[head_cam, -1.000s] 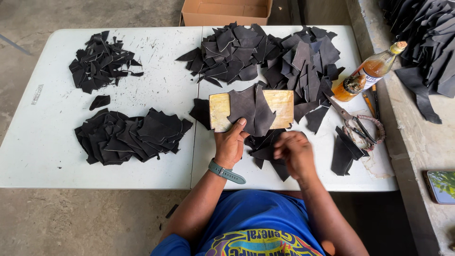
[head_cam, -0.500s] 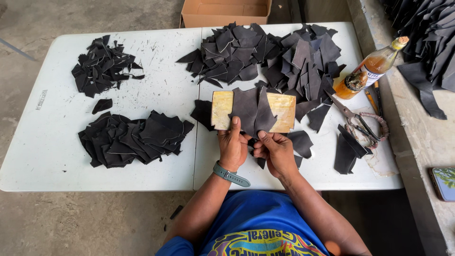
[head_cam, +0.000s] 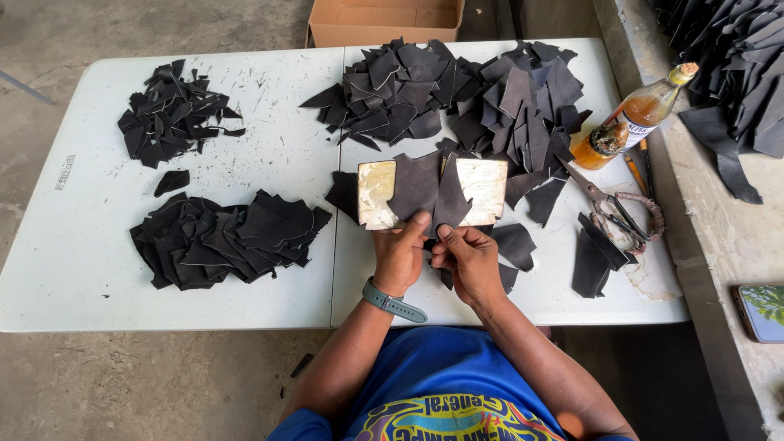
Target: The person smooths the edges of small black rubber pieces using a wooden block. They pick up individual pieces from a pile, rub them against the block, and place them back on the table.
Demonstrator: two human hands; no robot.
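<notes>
Both hands — left hand, right hand — pinched a dark leather piece over the pale board; their fingertips were partly hidden beneath it.

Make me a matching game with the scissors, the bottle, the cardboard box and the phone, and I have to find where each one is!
Things:
1. scissors
2. bottle
3. cardboard box
4. phone

Places:
A. on the floor past the far edge of the white table
B. on the concrete ledge to the right, screen up
C. lying flat on the table, near its right end
D. lying tilted at the table's far right corner, cap pointing away

Pairs: 1-C, 2-D, 3-A, 4-B
</notes>
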